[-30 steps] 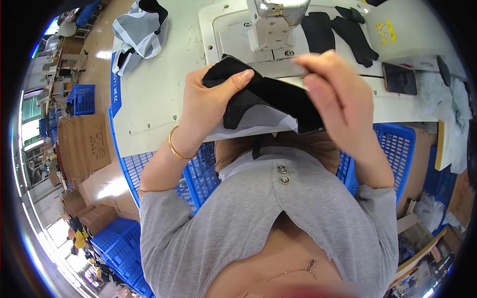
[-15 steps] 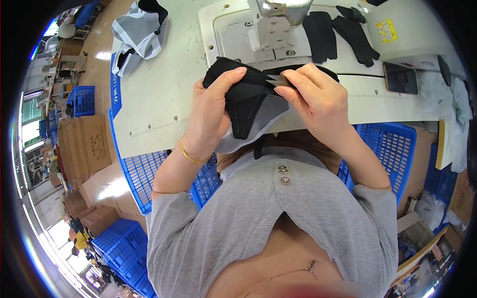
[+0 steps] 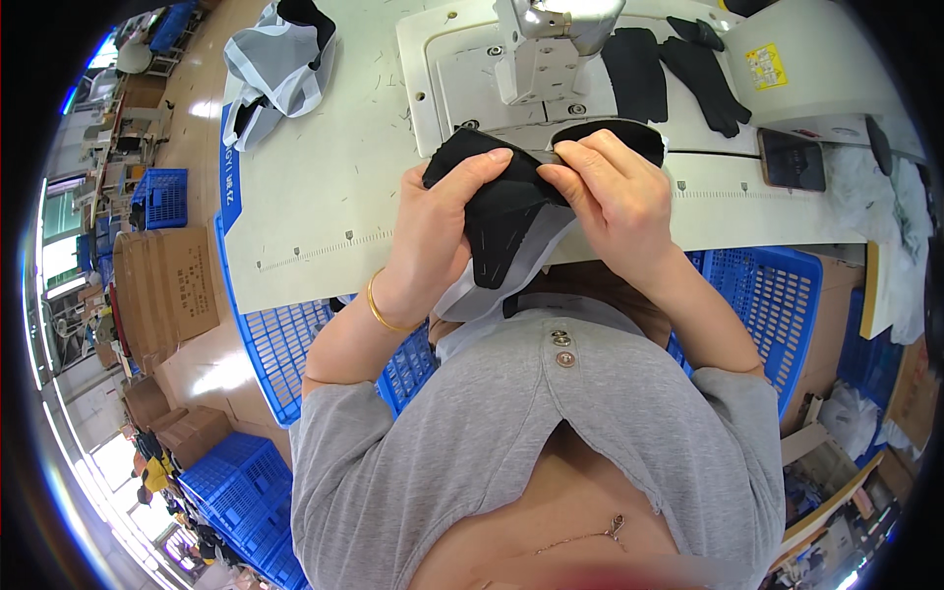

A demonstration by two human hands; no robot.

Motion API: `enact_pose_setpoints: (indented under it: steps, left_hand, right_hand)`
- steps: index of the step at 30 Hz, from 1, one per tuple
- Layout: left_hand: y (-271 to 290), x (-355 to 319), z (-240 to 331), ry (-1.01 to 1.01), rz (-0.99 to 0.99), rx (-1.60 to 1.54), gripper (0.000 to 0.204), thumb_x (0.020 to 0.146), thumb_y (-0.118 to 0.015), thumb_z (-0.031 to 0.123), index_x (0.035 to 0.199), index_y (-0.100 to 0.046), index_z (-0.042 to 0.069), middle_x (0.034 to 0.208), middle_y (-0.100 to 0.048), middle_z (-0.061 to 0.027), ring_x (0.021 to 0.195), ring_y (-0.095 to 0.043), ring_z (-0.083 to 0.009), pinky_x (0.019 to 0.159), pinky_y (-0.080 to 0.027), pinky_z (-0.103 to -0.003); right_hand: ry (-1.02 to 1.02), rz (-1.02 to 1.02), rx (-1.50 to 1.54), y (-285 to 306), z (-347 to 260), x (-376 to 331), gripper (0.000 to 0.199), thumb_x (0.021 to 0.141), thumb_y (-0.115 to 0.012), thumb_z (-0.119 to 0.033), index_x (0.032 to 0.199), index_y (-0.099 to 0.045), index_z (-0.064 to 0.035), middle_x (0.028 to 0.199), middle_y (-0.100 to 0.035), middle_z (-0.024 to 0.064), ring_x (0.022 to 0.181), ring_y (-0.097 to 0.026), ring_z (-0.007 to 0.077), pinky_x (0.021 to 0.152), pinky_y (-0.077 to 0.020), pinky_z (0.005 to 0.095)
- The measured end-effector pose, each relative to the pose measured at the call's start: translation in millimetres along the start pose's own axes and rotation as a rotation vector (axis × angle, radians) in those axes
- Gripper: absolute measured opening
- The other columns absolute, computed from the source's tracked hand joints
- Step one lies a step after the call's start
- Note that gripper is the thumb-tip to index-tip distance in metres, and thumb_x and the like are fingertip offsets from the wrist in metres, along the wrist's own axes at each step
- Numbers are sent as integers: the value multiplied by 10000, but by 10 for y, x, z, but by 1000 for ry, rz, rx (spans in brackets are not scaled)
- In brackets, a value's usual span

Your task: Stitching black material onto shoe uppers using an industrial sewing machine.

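Observation:
Both my hands hold a black fabric piece [image 3: 497, 202] with a grey lining at the near edge of the white sewing table [image 3: 324, 187]. My left hand [image 3: 438, 231] grips its left side, thumb on top. My right hand [image 3: 610, 192] pinches its upper edge, fingers closed over the cloth. The fabric sits just in front of the sewing machine [image 3: 546, 44].
Black cut pieces [image 3: 634, 69] lie on the machine bed to the right. A grey and white garment pile [image 3: 280, 59] rests at the table's far left. A dark phone [image 3: 792, 157] lies right. Blue plastic crates [image 3: 270, 339] stand below the table, cardboard boxes [image 3: 167, 290] left.
My hands have come together and lowered the black fabric from in front of me toward the table edge by the machine. My right hand closed onto the fabric's top edge.

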State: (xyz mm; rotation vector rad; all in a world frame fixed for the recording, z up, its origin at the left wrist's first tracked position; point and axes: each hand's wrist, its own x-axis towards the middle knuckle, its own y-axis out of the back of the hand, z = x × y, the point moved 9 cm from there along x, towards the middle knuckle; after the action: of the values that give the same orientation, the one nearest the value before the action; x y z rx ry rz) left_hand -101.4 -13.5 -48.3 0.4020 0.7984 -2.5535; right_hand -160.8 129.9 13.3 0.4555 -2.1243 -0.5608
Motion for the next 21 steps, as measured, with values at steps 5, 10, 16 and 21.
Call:
enact_pose_setpoints:
  steps: [5,10,16,21]
  left_hand:
    - [36,-11,125,-35,-15,36,109,867,-668,33,926,-667,-58,864,-696,-126,738,-696,-178,652,-578,-284]
    - [28,-2,153,-53,0,34,117,874,-660,39,928,-664,-65,873,-697,-128,748,-696,-181,660,-578,-282]
    - [2,-30,84,-37,16,-30,123,891,-645,61,938,-671,-49,884,-698,-117,774,-694,-173,696,-575,-282]
    - [-41,-59,58,-49,27,-44,120,894,-642,61,941,-676,-44,883,-699,-111,772,-691,-166,686,-570,-280]
  right_hand:
    - [-222,84,304,288,139,79,194,857,-723,-166,916,-658,7,725,-570,86,617,-565,178,546,-438,291]
    - [-133,-87,169,104,85,81,265,822,-755,-218,922,-653,4,743,-563,64,586,-560,172,516,-438,288]
    - [58,-17,-40,41,-50,33,301,757,-791,-237,912,-651,-20,761,-589,46,581,-586,190,505,-463,295]
    - [64,15,-74,17,-65,39,301,750,-794,-227,916,-649,-23,770,-597,48,595,-599,193,512,-471,294]
